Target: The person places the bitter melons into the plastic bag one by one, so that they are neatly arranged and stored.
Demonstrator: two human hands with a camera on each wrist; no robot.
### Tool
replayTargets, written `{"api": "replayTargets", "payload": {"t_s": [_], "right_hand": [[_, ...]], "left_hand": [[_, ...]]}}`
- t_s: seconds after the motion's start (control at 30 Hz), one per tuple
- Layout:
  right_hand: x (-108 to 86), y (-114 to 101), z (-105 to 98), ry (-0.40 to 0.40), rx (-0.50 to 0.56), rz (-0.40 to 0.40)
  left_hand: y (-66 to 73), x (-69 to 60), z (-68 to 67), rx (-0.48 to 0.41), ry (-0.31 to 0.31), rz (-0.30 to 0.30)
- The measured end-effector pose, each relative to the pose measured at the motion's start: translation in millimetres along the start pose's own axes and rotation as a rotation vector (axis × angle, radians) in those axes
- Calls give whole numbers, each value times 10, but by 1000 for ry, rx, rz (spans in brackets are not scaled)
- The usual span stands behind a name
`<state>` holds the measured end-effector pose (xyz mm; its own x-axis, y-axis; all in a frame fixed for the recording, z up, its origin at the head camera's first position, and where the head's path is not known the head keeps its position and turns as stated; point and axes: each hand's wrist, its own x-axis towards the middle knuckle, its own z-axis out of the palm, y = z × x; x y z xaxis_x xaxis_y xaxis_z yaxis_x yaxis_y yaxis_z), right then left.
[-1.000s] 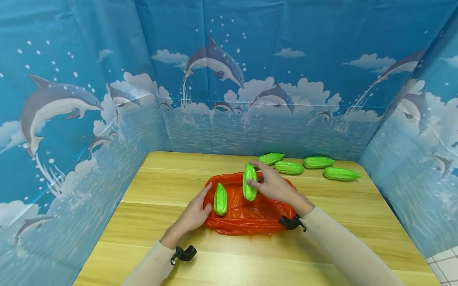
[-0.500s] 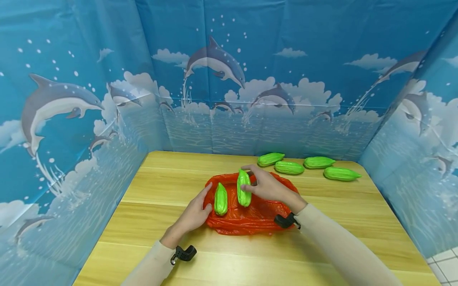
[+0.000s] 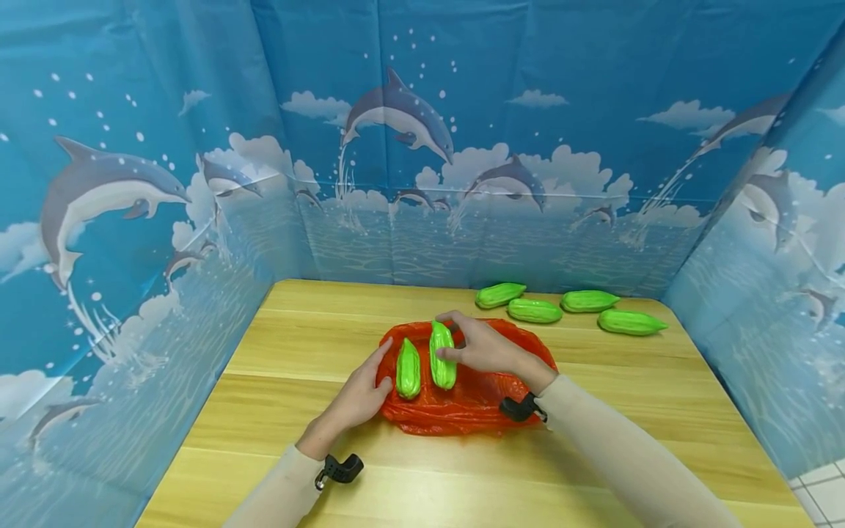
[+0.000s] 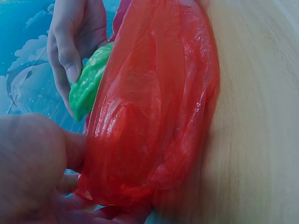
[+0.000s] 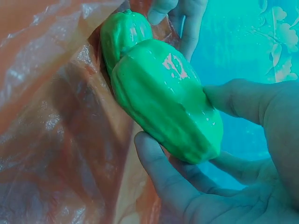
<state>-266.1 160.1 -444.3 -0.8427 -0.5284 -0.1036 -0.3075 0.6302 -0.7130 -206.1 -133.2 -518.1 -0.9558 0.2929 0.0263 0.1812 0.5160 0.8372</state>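
Observation:
A red plastic bag [image 3: 455,422] lies spread with its mouth facing up on the table. At its left edge my left hand [image 3: 353,392] holds the rim between thumb and fingers, some fingers showing red through the plastic in the left wrist view. One ridged green gourd [image 3: 408,370] lies in the bag beside that hand. Just to its right, my right hand [image 3: 485,345] grips a second green gourd [image 5: 163,102] with thumb on one side and fingers on the other, pointed end away. This gourd is over the bag; whether it touches the bottom I cannot tell.
Several more green gourds [image 3: 535,311] lie at the back right of the wooden table [image 3: 277,323]. Behind and at both sides hangs a blue dolphin-print curtain [image 3: 396,242]. White floor tiles [image 3: 818,488] show at the lower right.
My right hand has moved left and slightly toward me, bringing its gourd lower and closer to the one lying in the bag. My left hand has stayed in place.

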Motion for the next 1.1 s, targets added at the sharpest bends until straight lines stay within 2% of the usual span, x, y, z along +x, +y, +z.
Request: {"api": "replayTargets", "payload": {"t_s": [0.33, 0.57, 0.77, 0.9, 1.1], "right_hand": [[70, 18, 87, -53, -4, -4], [98, 7, 144, -80, -6, 17], [113, -3, 164, -84, -17, 29], [116, 10, 169, -97, 6, 49], [122, 37, 190, -97, 64, 84]], "left_hand": [[-8, -19, 25, 5, 5, -3], [-9, -29, 18, 12, 12, 34], [3, -31, 25, -7, 4, 10], [12, -26, 34, 4, 7, -3], [28, -20, 34, 10, 7, 10]]}}
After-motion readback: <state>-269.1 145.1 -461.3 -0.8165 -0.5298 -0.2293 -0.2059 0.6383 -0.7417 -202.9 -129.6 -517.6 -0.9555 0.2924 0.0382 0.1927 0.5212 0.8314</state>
